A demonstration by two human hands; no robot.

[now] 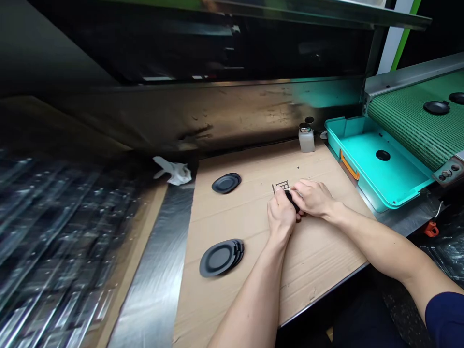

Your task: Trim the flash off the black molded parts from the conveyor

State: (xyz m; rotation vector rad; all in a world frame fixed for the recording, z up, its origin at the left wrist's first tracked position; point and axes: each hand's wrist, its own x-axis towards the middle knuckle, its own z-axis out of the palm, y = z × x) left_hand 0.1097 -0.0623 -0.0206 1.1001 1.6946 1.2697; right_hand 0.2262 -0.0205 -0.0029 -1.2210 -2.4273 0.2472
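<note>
Both my hands meet over a sheet of cardboard (253,212) on a metal bench. My left hand (282,210) is closed round a small black disc-shaped part (292,200), its thumb on top. The fingers of my right hand (311,197) pinch the same part from the other side. Most of the part is hidden by my fingers, so its exact kind does not show. To the left lie a stack of black oval parts (218,258) and, farther back, a smaller stack of black parts (225,183).
A square bottle with a metal cap (306,137) stands at the back. On the right, a teal bin (395,186) holds a black piece, below a green conveyor belt (406,116) carrying black parts (436,107). Crumpled white tissue (176,171) and clear plastic trays (61,241) lie left.
</note>
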